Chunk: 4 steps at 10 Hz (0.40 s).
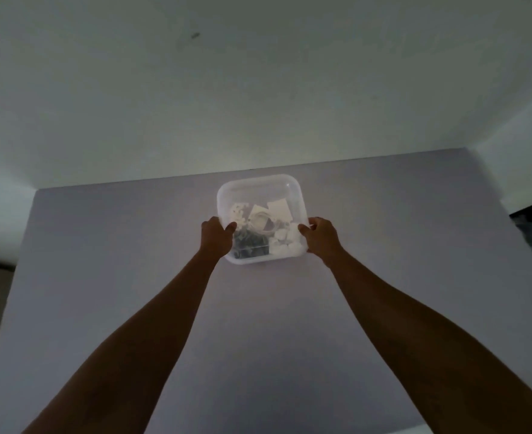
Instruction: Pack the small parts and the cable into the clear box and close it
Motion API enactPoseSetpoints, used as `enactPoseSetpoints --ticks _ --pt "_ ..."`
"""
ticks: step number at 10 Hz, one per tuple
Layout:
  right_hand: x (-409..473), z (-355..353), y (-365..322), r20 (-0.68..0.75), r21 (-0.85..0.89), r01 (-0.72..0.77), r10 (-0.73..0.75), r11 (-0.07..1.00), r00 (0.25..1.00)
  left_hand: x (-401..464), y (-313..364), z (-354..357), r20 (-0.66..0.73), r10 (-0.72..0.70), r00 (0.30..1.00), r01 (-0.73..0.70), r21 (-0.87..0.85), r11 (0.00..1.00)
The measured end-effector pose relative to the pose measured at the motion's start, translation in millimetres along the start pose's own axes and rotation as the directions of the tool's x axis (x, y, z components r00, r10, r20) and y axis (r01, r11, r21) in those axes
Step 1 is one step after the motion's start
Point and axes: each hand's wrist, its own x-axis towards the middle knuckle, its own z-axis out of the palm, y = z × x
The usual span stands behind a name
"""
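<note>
Gripping the clear box (260, 195) by its sides, I have my left hand (216, 234) and right hand (320, 237) clamped on it; it sits on the tabletop (102, 277), small parts (285, 242) inside, the lid seemingly on.

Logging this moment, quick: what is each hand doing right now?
Left hand: closed on the left side of the clear box.
Right hand: closed on the box's right side.

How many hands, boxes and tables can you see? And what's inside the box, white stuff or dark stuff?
Hands: 2, left hand and right hand, both gripping the box
Clear box: 1
Table: 1
White bits inside: too jumbled to count
Dark bundle inside: 1
Total: 5, bits aside
</note>
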Motion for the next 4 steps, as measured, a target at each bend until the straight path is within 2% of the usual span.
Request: enactPoseSetpoints --ticks 2,3,4 --pt "26.6 -1.8 19.6 0.048 -0.024 -0.017 0.019 1.000 0.999 10.0 17.6 11.1 0.001 -0.008 1.000 0.008 0.051 0.999" --pt "7.9 -10.7 8.8 0.063 -0.119 0.071 -0.064 0.990 0.996 -7.5 28.4 0.0 0.009 0.032 0.999 -0.033 0.133 0.991" --pt "-2.3 -22.9 -12.7 0.046 -0.161 0.150 -0.144 0.976 0.988 -20.9 46.0 -20.0 -0.018 0.141 0.990 -0.136 0.169 0.976"
